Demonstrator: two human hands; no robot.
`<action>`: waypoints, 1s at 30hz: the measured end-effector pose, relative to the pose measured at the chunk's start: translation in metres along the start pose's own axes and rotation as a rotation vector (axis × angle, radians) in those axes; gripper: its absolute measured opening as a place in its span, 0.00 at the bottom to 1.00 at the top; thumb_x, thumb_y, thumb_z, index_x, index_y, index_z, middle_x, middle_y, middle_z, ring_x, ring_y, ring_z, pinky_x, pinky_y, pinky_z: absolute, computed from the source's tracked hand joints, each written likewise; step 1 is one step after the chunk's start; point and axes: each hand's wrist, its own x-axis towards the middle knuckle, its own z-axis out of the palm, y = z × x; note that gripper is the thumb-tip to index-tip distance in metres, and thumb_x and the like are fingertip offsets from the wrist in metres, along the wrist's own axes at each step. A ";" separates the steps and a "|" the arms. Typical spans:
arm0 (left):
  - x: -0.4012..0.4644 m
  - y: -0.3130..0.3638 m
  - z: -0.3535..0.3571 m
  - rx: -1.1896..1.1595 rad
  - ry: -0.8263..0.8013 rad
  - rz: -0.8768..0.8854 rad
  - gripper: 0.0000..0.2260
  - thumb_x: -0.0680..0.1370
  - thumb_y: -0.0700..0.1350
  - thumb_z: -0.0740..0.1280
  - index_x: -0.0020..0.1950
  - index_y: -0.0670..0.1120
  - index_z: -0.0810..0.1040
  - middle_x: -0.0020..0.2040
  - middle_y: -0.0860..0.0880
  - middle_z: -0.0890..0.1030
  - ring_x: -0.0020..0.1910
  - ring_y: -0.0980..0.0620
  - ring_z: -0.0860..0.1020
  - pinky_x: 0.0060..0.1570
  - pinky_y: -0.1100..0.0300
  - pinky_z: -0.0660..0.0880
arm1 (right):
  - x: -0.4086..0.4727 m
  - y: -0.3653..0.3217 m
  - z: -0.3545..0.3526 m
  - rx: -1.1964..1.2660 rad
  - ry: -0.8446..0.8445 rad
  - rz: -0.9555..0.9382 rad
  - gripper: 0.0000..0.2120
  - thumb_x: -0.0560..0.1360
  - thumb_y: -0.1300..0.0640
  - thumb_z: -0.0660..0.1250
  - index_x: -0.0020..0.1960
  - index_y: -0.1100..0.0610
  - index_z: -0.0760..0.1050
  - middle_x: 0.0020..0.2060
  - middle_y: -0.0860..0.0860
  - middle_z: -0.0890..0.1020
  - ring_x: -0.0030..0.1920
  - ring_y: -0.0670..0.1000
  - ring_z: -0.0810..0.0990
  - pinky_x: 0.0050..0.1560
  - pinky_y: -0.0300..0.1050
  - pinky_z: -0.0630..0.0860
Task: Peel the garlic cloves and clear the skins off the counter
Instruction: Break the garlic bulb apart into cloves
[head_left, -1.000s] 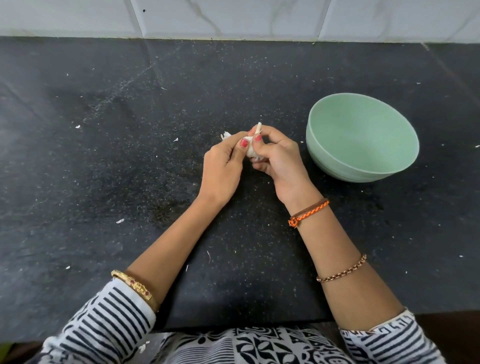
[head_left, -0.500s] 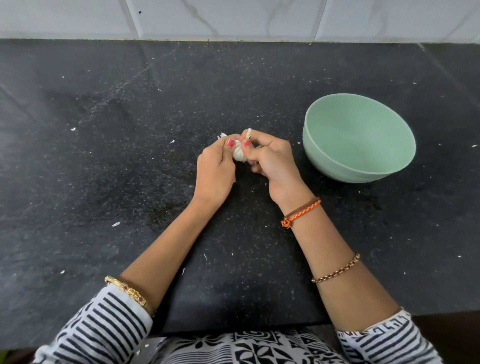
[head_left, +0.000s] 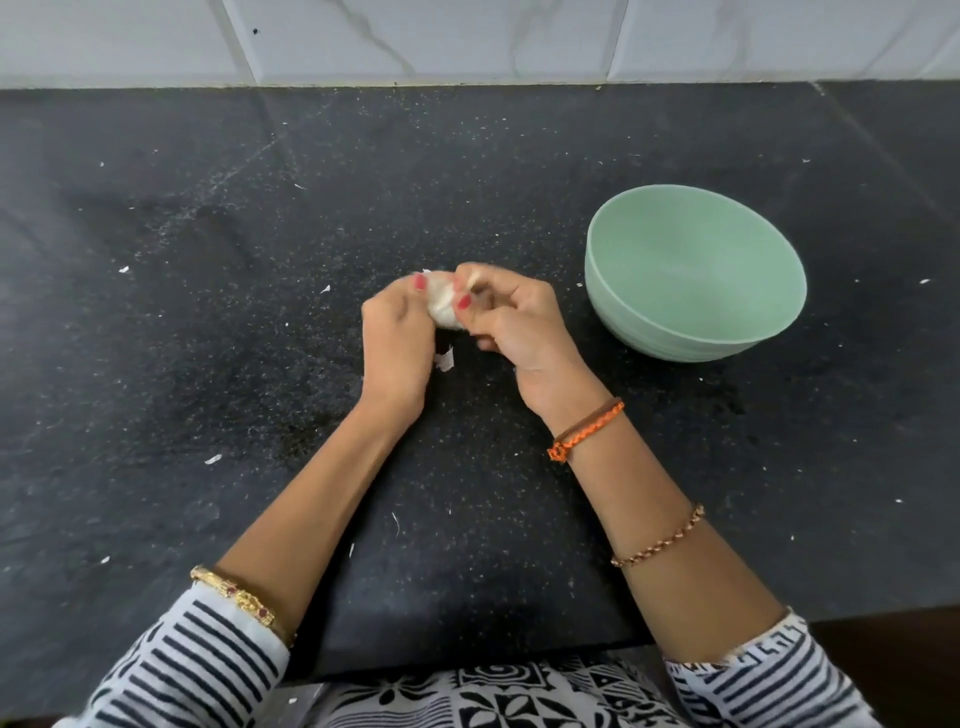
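**Garlic mid-peel, bowl has nothing in it yet**

So right now you've got the garlic (head_left: 442, 310) held up between both hands, just above the black worktop (head_left: 208, 312), left of the green bowl (head_left: 696, 312). Your left hand (head_left: 397, 343) has its grip closed round the left side of it, thumb up on top. Your right hand (head_left: 511, 322) is pinching at the right side with thumb and fingertips. It's a bit blurred there, so I can't tell if that pinch is on skin or on the clove itself.

Handling-wise, my guess: this thing is light and small, firm under the paper, and the skin is thin, dry and tears into flakes. Bare clove gets a bit slick and sticky, so hold the body with one hand and pick at the loose skin edge near the tip with your nails, don't squeeze hard.

The bowl looks empty as far as I can see inside it. One bigger skin piece (head_left: 445, 359) lies on the worktop just under your hands, and small white flakes (head_left: 213, 459) are scattered well apart around it.
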 end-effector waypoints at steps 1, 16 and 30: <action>0.001 0.001 0.000 -0.050 0.027 -0.016 0.18 0.83 0.40 0.53 0.38 0.46 0.77 0.32 0.50 0.74 0.29 0.59 0.69 0.31 0.62 0.67 | 0.000 0.000 0.000 0.001 -0.023 -0.031 0.13 0.73 0.70 0.65 0.39 0.52 0.76 0.36 0.44 0.77 0.33 0.39 0.73 0.29 0.30 0.69; 0.011 0.019 -0.012 -0.524 0.037 -0.314 0.08 0.80 0.42 0.59 0.49 0.42 0.78 0.41 0.48 0.81 0.32 0.59 0.73 0.34 0.70 0.72 | 0.006 0.016 -0.005 -0.374 0.007 -0.137 0.08 0.73 0.62 0.64 0.40 0.51 0.76 0.37 0.46 0.78 0.38 0.43 0.77 0.41 0.41 0.75; 0.004 0.023 -0.017 -0.528 -0.079 -0.257 0.05 0.66 0.40 0.69 0.40 0.43 0.83 0.38 0.45 0.83 0.38 0.51 0.81 0.39 0.65 0.78 | 0.011 0.027 -0.003 -0.455 0.236 -0.527 0.08 0.69 0.58 0.73 0.48 0.57 0.83 0.40 0.43 0.82 0.46 0.42 0.79 0.52 0.31 0.70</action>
